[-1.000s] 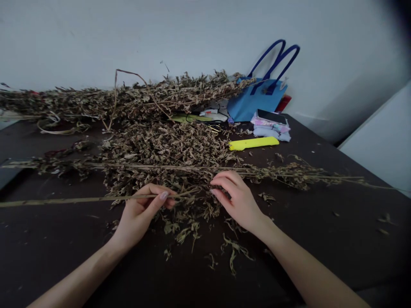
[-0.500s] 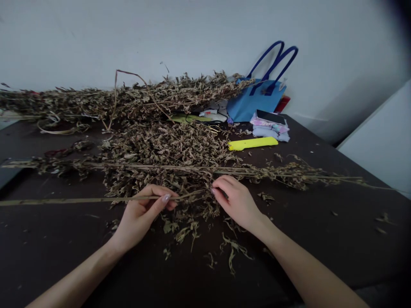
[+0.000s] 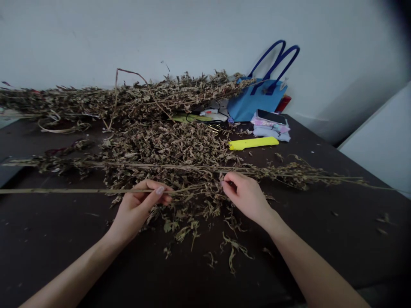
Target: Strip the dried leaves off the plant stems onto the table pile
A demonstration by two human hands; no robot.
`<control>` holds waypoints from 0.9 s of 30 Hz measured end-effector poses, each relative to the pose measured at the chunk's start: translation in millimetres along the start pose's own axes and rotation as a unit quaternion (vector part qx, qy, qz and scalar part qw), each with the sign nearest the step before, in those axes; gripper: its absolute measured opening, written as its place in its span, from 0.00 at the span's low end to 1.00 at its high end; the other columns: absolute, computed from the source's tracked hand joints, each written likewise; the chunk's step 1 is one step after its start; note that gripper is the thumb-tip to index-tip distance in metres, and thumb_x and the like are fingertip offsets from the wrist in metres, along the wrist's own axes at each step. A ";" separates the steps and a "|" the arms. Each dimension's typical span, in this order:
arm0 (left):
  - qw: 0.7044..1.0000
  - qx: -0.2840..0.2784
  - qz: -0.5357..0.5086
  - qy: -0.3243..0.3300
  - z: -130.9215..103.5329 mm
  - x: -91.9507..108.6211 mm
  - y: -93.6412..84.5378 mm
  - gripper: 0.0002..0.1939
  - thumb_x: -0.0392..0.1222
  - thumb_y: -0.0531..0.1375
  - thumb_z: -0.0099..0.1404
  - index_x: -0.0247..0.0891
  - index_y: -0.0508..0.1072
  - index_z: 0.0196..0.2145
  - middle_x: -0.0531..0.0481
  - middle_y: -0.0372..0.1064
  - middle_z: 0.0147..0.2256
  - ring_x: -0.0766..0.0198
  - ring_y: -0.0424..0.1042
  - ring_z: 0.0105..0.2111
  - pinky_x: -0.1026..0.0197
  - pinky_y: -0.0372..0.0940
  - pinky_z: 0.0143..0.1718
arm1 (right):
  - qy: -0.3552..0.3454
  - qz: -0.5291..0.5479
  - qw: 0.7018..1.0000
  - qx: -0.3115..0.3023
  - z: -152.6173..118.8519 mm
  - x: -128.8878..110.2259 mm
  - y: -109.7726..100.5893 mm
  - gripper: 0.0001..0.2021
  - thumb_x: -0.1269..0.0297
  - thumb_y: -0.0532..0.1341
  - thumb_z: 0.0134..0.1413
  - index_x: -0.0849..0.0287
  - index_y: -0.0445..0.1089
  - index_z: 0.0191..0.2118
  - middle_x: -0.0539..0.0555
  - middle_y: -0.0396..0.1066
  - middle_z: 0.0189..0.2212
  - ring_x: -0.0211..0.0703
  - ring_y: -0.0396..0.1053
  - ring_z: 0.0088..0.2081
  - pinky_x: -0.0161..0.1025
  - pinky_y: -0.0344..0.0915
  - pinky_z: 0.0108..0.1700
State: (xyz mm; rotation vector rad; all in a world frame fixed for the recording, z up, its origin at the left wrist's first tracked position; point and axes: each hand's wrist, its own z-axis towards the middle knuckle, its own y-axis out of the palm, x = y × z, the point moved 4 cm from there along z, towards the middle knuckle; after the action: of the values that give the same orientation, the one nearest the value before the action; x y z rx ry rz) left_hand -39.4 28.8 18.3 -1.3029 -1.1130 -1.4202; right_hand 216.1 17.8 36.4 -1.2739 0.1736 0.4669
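Note:
My left hand (image 3: 135, 209) pinches a long dried plant stem (image 3: 73, 191) between thumb and fingers. Its bare length runs out to the left edge of the view, and its thin leafy end points right. At that leafy end my right hand (image 3: 247, 194) is closed, thumb against fingertips, on what looks like a dried leaf (image 3: 221, 177). Under and behind both hands spreads a pile of crumpled dried leaves (image 3: 173, 143). Another dried stalk (image 3: 272, 172) with leaves lies across the pile, just beyond my fingers.
A big bundle of dried plants (image 3: 138, 100) lies along the wall. To its right stand a blue bag (image 3: 255, 102) and a phone (image 3: 271, 116) on folded cloth (image 3: 271, 131). A yellow strip-like object (image 3: 253, 143) lies in front of them. Loose leaf bits (image 3: 236, 248) are scattered on the dark table (image 3: 321, 239).
My right hand has shifted slightly right, away from my left hand. My left hand has moved a little left and up, raising the stem's bare end.

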 end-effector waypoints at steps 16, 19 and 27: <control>1.000 0.011 -0.003 -0.017 2.3 2.1 -2.3 0.05 0.41 0.62 0.59 0.37 0.72 0.29 0.48 0.73 0.33 0.66 0.71 0.28 0.64 0.67 0.32 | -0.134 0.084 0.986 -0.050 -2.8 -20.0 -0.8 0.15 0.68 0.55 0.58 0.52 0.62 0.52 0.54 0.69 0.41 0.46 0.61 0.48 0.46 0.64 0.45; 1.000 0.014 -0.017 -0.020 2.3 3.1 -2.0 0.05 0.41 0.62 0.58 0.37 0.72 0.29 0.47 0.74 0.33 0.65 0.71 0.28 0.64 0.67 0.32 | -0.145 0.073 0.986 -0.041 -2.3 -20.0 0.2 0.08 0.69 0.54 0.59 0.55 0.67 0.41 0.53 0.69 0.35 0.45 0.62 0.43 0.44 0.63 0.43; 0.997 -0.029 -0.047 -0.056 -1.2 -5.0 5.3 0.08 0.41 0.64 0.57 0.37 0.71 0.34 0.49 0.73 0.30 0.65 0.70 0.27 0.65 0.65 0.28 | -0.162 0.092 0.982 -0.017 -4.4 -27.1 1.3 0.07 0.70 0.52 0.60 0.58 0.66 0.35 0.53 0.67 0.32 0.43 0.60 0.40 0.41 0.60 0.43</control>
State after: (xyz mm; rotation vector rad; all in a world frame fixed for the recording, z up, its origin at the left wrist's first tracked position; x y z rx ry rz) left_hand -34.1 26.7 13.6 -1.4015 -1.2285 -1.4735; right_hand 192.0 7.4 44.2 -1.2026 0.0077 0.8314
